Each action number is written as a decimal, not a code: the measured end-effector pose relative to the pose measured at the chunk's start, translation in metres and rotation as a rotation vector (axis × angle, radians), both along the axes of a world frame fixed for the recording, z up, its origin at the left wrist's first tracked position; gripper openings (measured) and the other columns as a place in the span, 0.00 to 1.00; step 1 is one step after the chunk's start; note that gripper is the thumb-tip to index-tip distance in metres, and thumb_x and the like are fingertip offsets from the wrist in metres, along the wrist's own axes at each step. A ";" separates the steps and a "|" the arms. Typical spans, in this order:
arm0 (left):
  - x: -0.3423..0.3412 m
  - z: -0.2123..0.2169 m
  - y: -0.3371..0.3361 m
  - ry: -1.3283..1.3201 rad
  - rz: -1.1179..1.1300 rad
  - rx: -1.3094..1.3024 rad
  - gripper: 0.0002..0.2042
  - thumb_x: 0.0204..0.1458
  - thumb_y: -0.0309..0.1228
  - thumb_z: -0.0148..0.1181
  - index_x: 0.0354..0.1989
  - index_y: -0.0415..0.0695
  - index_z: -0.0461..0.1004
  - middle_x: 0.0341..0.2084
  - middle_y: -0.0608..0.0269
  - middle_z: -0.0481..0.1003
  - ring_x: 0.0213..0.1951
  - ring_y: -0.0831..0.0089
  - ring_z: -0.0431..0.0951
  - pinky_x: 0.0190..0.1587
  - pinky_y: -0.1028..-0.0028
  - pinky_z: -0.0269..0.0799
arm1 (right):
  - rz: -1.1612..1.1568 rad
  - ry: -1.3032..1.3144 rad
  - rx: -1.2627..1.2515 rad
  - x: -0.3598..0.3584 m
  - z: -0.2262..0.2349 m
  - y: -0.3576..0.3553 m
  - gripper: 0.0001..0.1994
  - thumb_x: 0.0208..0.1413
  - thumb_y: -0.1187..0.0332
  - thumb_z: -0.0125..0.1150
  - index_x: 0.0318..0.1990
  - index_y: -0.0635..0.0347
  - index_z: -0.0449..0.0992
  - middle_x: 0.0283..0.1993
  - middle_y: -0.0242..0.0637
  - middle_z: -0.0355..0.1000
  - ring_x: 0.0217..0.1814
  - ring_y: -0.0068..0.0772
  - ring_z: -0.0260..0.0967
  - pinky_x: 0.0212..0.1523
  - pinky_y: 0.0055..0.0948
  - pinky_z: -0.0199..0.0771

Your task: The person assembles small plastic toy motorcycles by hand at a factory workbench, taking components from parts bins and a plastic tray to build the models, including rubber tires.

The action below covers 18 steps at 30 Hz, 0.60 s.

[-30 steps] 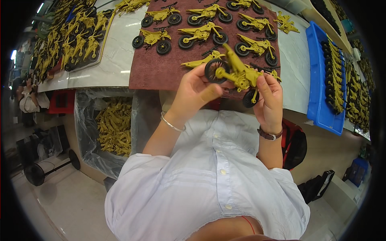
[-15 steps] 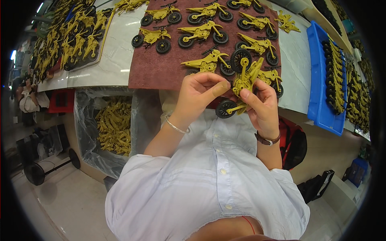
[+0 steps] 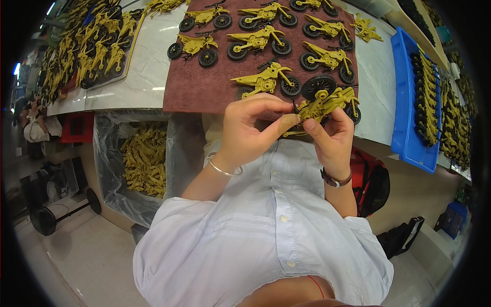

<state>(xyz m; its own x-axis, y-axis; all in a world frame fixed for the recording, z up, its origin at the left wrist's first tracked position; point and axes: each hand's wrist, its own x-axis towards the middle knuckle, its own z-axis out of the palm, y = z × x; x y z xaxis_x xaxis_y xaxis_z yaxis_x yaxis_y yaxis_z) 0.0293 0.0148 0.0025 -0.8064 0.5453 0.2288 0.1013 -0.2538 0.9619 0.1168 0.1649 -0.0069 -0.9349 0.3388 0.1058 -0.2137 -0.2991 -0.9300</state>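
My right hand (image 3: 335, 135) grips a yellow toy motorcycle (image 3: 316, 106), tilted with one black spoked wheel up at the far side. Against its near left side my left hand (image 3: 255, 125) is closed in a pinch. A thin black part (image 3: 295, 106), which looks like a handlebar piece, shows at the left fingertips, beside the yellow body. The fingers hide much of the toy, and its other wheel cannot be made out. Several like toy motorcycles (image 3: 255, 40) lie on their sides on a maroon cloth (image 3: 199, 92) just beyond my hands.
A blue tray (image 3: 404, 138) holding a row of yellow-and-black parts stands at the right. Loose yellow parts (image 3: 365, 28) lie by the cloth. More motorcycles (image 3: 105, 56) crowd the far left. Below the table edge, a plastic-lined container (image 3: 110, 174) holds yellow pieces.
The toy motorcycle has turned in my right hand: its near wheel has swung out of sight and the far wheel now lies flatter. My left hand has moved slightly right, its fingertips closer to the toy.
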 end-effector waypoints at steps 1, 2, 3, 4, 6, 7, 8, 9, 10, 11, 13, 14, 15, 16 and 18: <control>0.000 0.000 0.000 0.102 0.032 -0.047 0.07 0.45 0.17 0.66 0.34 0.33 0.78 0.32 0.56 0.79 0.35 0.75 0.79 0.39 0.78 0.75 | -0.016 0.007 0.014 0.000 0.000 -0.001 0.17 0.51 0.76 0.67 0.48 0.70 0.74 0.45 0.35 0.75 0.47 0.22 0.68 0.51 0.24 0.67; 0.000 0.000 0.000 0.102 0.033 -0.047 0.07 0.45 0.17 0.66 0.34 0.33 0.78 0.32 0.56 0.79 0.35 0.75 0.79 0.39 0.78 0.75 | -0.016 0.007 0.015 0.000 0.000 -0.002 0.17 0.51 0.76 0.67 0.48 0.70 0.74 0.45 0.35 0.75 0.47 0.22 0.68 0.51 0.24 0.67; -0.001 0.000 -0.001 0.118 0.026 -0.028 0.07 0.45 0.17 0.66 0.34 0.33 0.78 0.31 0.56 0.79 0.35 0.74 0.79 0.39 0.77 0.75 | -0.033 0.010 0.032 0.000 0.000 -0.003 0.17 0.51 0.76 0.67 0.48 0.70 0.74 0.45 0.35 0.75 0.46 0.22 0.68 0.50 0.24 0.67; -0.002 0.000 -0.001 0.135 0.017 -0.009 0.07 0.45 0.17 0.66 0.33 0.33 0.78 0.31 0.55 0.79 0.34 0.74 0.79 0.39 0.77 0.75 | -0.051 0.012 0.049 0.000 0.001 -0.004 0.17 0.51 0.75 0.68 0.48 0.70 0.74 0.44 0.35 0.75 0.46 0.22 0.68 0.50 0.24 0.67; -0.003 -0.004 0.000 0.095 0.013 0.018 0.06 0.45 0.17 0.66 0.33 0.33 0.78 0.31 0.55 0.79 0.35 0.74 0.79 0.39 0.77 0.75 | -0.063 0.006 0.050 -0.002 0.000 -0.006 0.16 0.51 0.75 0.68 0.47 0.70 0.74 0.44 0.34 0.75 0.46 0.21 0.68 0.50 0.23 0.67; -0.004 -0.006 0.000 0.055 0.008 0.044 0.06 0.45 0.17 0.67 0.32 0.33 0.78 0.31 0.55 0.79 0.35 0.74 0.79 0.39 0.77 0.74 | -0.076 -0.001 0.051 -0.003 0.000 -0.007 0.16 0.51 0.75 0.68 0.47 0.69 0.74 0.44 0.34 0.75 0.45 0.21 0.68 0.49 0.23 0.67; -0.005 -0.009 0.000 0.055 0.010 0.044 0.06 0.45 0.17 0.67 0.32 0.33 0.78 0.31 0.55 0.79 0.35 0.74 0.79 0.39 0.77 0.74 | -0.074 -0.001 0.051 -0.004 -0.003 -0.007 0.16 0.51 0.75 0.68 0.47 0.69 0.74 0.44 0.34 0.75 0.45 0.21 0.68 0.49 0.23 0.67; -0.007 -0.012 -0.001 0.021 -0.006 0.048 0.06 0.45 0.17 0.67 0.33 0.33 0.78 0.32 0.56 0.79 0.35 0.75 0.78 0.40 0.77 0.74 | -0.069 -0.008 0.038 -0.006 -0.007 -0.006 0.16 0.51 0.75 0.68 0.47 0.69 0.74 0.44 0.34 0.75 0.45 0.21 0.68 0.49 0.23 0.67; -0.008 -0.015 -0.001 -0.014 -0.023 0.051 0.07 0.45 0.18 0.67 0.33 0.33 0.78 0.33 0.56 0.78 0.36 0.75 0.78 0.41 0.77 0.74 | -0.063 -0.015 0.025 -0.008 -0.008 -0.006 0.16 0.51 0.75 0.68 0.47 0.69 0.75 0.44 0.33 0.75 0.44 0.21 0.68 0.49 0.23 0.67; -0.010 -0.019 -0.001 -0.014 -0.024 0.052 0.07 0.45 0.18 0.67 0.33 0.33 0.78 0.33 0.56 0.78 0.36 0.75 0.78 0.41 0.77 0.74 | -0.065 -0.015 0.025 -0.009 -0.008 -0.006 0.16 0.51 0.75 0.68 0.47 0.69 0.75 0.44 0.33 0.75 0.44 0.21 0.68 0.49 0.23 0.67; -0.011 -0.025 -0.002 -0.100 -0.117 0.165 0.11 0.46 0.17 0.67 0.38 0.32 0.76 0.36 0.57 0.77 0.39 0.76 0.77 0.43 0.77 0.73 | -0.060 -0.002 0.003 -0.010 -0.006 -0.007 0.15 0.51 0.75 0.68 0.46 0.69 0.75 0.42 0.32 0.75 0.43 0.20 0.68 0.48 0.23 0.67; -0.012 -0.024 -0.002 -0.099 -0.117 0.164 0.11 0.46 0.17 0.67 0.38 0.32 0.76 0.36 0.57 0.77 0.39 0.76 0.77 0.43 0.77 0.73 | -0.061 -0.001 0.001 -0.010 -0.005 -0.005 0.15 0.51 0.75 0.68 0.46 0.69 0.75 0.42 0.32 0.75 0.43 0.20 0.68 0.48 0.23 0.67; -0.013 -0.023 -0.003 -0.145 -0.166 0.182 0.13 0.45 0.19 0.68 0.40 0.32 0.75 0.38 0.58 0.77 0.40 0.76 0.77 0.44 0.77 0.73 | -0.036 -0.017 0.021 -0.009 -0.005 -0.002 0.14 0.51 0.75 0.68 0.45 0.69 0.76 0.42 0.32 0.74 0.43 0.20 0.67 0.47 0.22 0.67; -0.014 -0.021 -0.003 -0.191 -0.215 0.200 0.16 0.44 0.20 0.69 0.43 0.32 0.74 0.39 0.59 0.76 0.42 0.76 0.76 0.45 0.77 0.73 | -0.011 -0.033 0.040 -0.008 -0.004 0.000 0.13 0.51 0.75 0.68 0.45 0.68 0.76 0.42 0.31 0.74 0.43 0.19 0.67 0.46 0.22 0.68; -0.012 -0.009 0.002 -0.126 -0.147 0.160 0.19 0.43 0.23 0.71 0.44 0.33 0.73 0.40 0.60 0.76 0.43 0.76 0.75 0.46 0.76 0.72 | -0.032 -0.024 0.110 -0.008 -0.002 0.000 0.13 0.50 0.75 0.68 0.43 0.68 0.76 0.41 0.32 0.74 0.43 0.20 0.67 0.45 0.23 0.68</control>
